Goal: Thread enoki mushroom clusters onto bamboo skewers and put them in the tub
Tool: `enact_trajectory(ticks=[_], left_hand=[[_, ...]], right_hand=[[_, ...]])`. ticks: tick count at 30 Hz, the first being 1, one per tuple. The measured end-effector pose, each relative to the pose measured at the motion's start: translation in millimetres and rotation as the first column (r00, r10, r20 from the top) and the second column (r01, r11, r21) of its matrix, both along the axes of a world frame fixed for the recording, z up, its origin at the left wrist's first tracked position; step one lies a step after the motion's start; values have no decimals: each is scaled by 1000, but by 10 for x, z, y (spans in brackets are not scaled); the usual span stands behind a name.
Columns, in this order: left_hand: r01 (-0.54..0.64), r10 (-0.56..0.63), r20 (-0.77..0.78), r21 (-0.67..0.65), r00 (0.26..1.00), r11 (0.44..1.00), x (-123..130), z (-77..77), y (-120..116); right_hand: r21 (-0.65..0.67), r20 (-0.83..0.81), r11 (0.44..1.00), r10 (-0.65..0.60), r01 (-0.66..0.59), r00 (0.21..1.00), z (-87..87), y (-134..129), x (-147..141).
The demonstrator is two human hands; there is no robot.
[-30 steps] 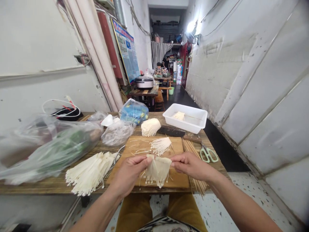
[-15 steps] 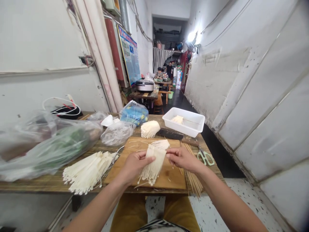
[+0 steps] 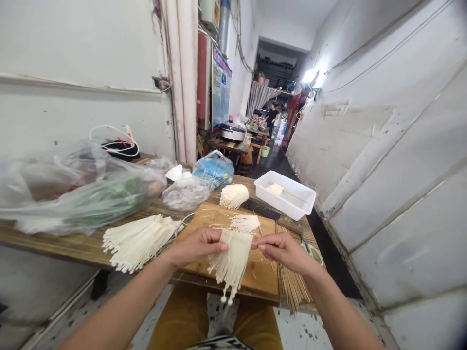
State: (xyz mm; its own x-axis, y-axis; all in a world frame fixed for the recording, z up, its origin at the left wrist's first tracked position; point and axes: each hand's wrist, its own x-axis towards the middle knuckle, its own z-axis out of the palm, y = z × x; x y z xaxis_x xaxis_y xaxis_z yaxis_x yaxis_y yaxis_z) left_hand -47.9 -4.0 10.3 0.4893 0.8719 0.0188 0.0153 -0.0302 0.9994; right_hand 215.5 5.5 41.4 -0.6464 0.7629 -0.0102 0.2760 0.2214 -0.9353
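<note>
My left hand (image 3: 200, 248) grips a flat fan of enoki mushrooms (image 3: 235, 250) by its left edge, thumb on top. The fan hangs above the wooden cutting board (image 3: 260, 274), its caps pointing down towards me. At the fan's right edge, my right hand (image 3: 286, 250) is closed in a pinch on a thin skewer (image 3: 254, 243), mostly hidden by the fingers and the mushrooms. Just behind, a smaller spread of enoki (image 3: 245, 223) lies on the board. Many bamboo skewers (image 3: 295, 287) lie along the board's right side.
Behind the board are a cleaver (image 3: 262, 209), an enoki bundle (image 3: 234, 195) and a white plastic tray (image 3: 304, 209) holding a pale piece. Green-handled scissors (image 3: 315, 253) lie at right. More enoki (image 3: 140, 240) and plastic bags (image 3: 109, 194) are on the left. People (image 3: 272, 115) are far back.
My view has turned left and tilted. The enoki fan is lifted nearer to me, away from the spread on the board, and a few caps hang lower. Both hands keep their hold.
</note>
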Motion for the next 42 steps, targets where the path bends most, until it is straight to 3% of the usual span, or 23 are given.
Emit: enact_trajectory(ticks=[6,7,9,11,13,15,16,17,19,21,25,32,38,42], left_hand=[[82,-61,147,-140,987,987,-111,-236,236],[60,-38,153,-142,987,988,-139,-275,280],[-135,144,135,-72,980,988,-220,-353,347],[-437,430,111,48,896,898,-323,-451,358],[-680,672,108,140,733,720,-407,-581,289],[-757,776,81,304,625,578,-436,-739,147],[-719,792,56,463,608,519,-425,-820,61],[-597,771,8,639,636,485,-398,-895,-23],[-260,683,-150,850,715,458,-311,-1014,-155],[-89,654,-257,890,711,447,-210,-1076,-202],[-183,758,-272,872,593,455,-59,-1067,-49],[-222,696,-271,818,665,531,82,-1079,290],[-224,706,-324,794,629,565,178,-1084,288],[-232,739,-326,808,589,541,222,-1030,289]], right_hand=[[-101,-20,992,-73,70,997,-193,123,-207],[-115,-32,989,-96,92,995,-243,155,-271],[-145,-64,981,-142,132,988,-339,228,-416],[-173,-103,971,-184,165,977,-412,307,-572],[-193,-147,962,-224,195,963,-445,384,-718],[-201,-195,953,-265,226,944,-438,453,-831],[-201,-217,949,-283,241,934,-422,483,-871],[-201,-238,946,-300,255,924,-403,509,-898],[-199,-272,940,-326,279,905,-359,548,-922],[-199,-293,935,-342,293,893,-325,567,-917],[-207,-310,932,-349,296,884,-297,551,-897],[-235,-347,929,-353,284,869,-260,497,-829],[-220,-431,901,-433,373,792,-17,389,-556],[-156,-517,852,-502,500,693,100,282,-443]])
